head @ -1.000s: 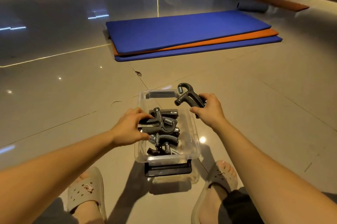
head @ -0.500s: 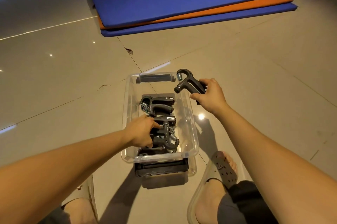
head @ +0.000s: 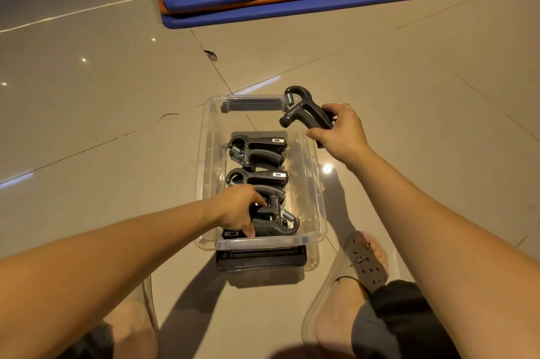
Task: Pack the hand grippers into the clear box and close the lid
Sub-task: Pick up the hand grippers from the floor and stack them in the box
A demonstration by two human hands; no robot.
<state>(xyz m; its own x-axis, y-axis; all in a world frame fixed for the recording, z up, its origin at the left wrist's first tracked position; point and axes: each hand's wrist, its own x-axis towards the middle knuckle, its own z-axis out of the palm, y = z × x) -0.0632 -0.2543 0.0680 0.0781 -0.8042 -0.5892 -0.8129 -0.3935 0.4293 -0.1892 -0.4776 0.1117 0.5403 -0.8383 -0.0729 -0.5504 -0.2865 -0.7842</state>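
1. The clear box [head: 203, 160] sits on the floor between the person's feet. Its top is open.
2. Two hand grippers lie flat inside it, side by side: the far gripper [head: 257, 150] and the middle gripper [head: 260, 176].
3. The left hand [head: 236, 209] reaches into the near end of the box. Its fingers curl around the near gripper [head: 280, 222], which lies a bit crooked.
4. The right hand [head: 340, 129] holds the handles of the last gripper [head: 304, 111] tight. This one is up in the air, over the far right corner of the box.
5. A dark flat piece [head: 261, 260] sticks out from under the near end of the box. It may be the lid, but I cannot tell.
6. I think the near gripper could end up too high. If it stays crooked or rests on another one, the lid may not shut.
7. The last gripper could bump the wall of the box on its way down, because it hangs right over the edge. The box looks light, so a bump may push it or tip it.
8. The springs stick out. One spring could hook onto another gripper and pull the neat row out of place.
9. There is bare room at the far end, so I think that spot is the safest for the last gripper.
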